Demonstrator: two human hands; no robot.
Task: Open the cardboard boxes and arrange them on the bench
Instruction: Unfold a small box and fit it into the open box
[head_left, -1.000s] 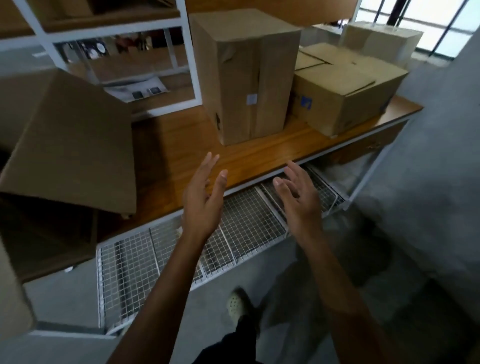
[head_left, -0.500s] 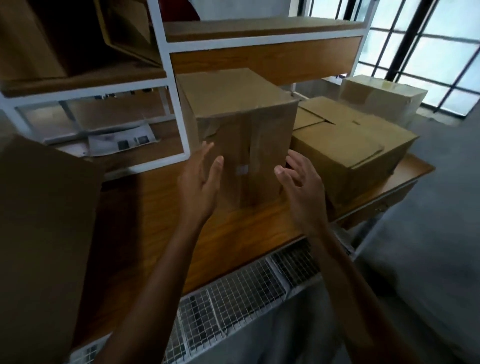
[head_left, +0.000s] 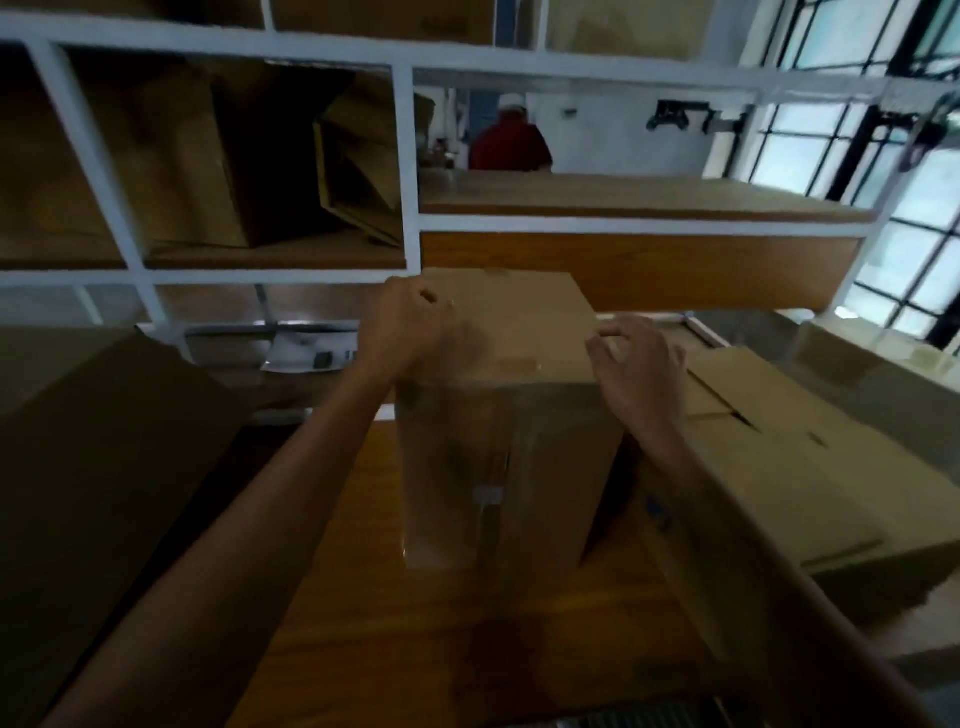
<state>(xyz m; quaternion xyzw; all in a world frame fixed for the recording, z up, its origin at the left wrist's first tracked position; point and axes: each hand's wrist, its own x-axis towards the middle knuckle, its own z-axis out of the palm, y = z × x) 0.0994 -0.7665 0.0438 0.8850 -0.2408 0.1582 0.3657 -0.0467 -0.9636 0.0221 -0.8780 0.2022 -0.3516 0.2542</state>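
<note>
At centre of wooden bench: tall cardboard box upright, top flaps shut. Lower box touching at 3 o'clock. Left hand curled on top's 9 o'clock edge, right hand clawed on 3 o'clock edge; firm hold on either cannot be told. Risk, judged: uneven pull tips tall box or tears flap. Small grey label at 6 o'clock on front face: unreadable.

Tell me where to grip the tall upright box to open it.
Grip the tall box at its top face's left and right edges, reaching down from above, where the left hand and right hand sit. It stands upright, and a neighbouring box crowds its right side.
</note>
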